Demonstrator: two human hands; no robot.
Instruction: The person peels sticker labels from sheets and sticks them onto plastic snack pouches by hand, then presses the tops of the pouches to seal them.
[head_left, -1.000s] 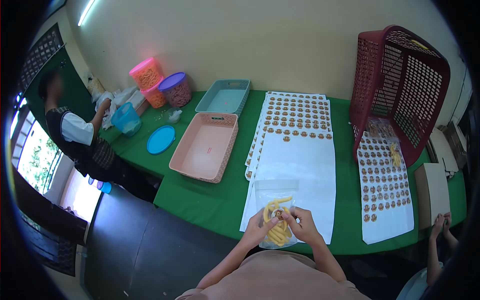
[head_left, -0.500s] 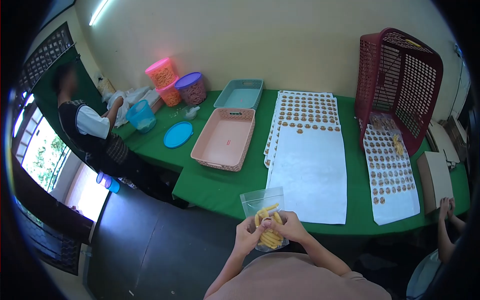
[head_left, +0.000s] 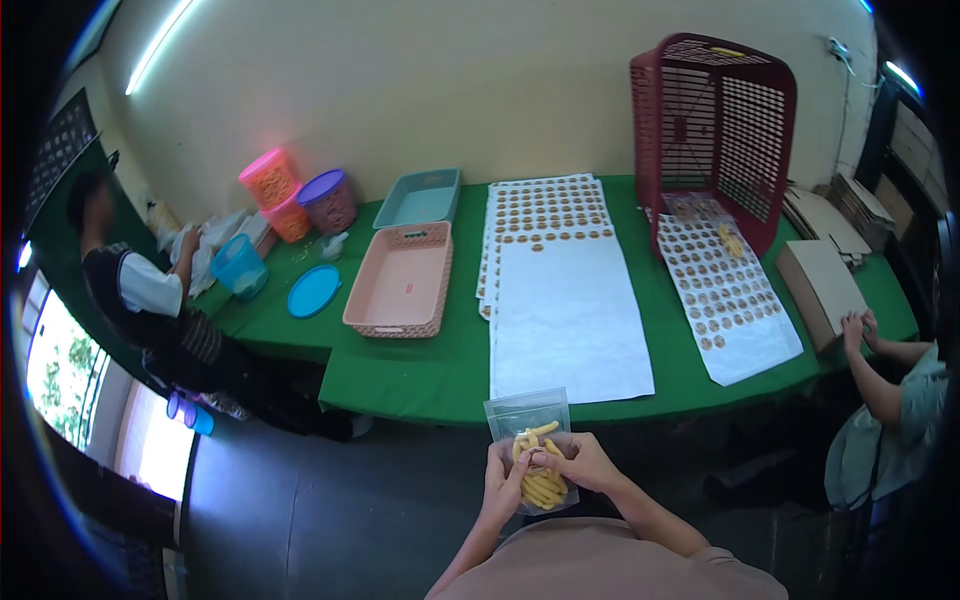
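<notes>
A clear zip bag [head_left: 530, 408] of yellow stick snacks is held upright in front of my body, just off the table's front edge. My left hand [head_left: 503, 480] is closed on the bag's left side. On its right side my right hand [head_left: 582, 463] grips it, and both thumbs meet over the bag's front, largely hiding the round label there. Beyond the bag, white sheets of round stickers [head_left: 565, 320] lie on the green table [head_left: 420, 385].
A pink basket [head_left: 400, 280], a teal basket [head_left: 420, 200], a blue lid [head_left: 314, 291] and snack tubs [head_left: 327, 203] stand left. At right are a tipped maroon crate [head_left: 650, 130], another sticker sheet [head_left: 740, 350] and a carton [head_left: 820, 290] touched by a seated person. Another person stands far left.
The view has swung right and back from the table, showing more of the seated person. Both hands still hold the bag, now beyond the table edge, with the thumbs brought together over its label.
</notes>
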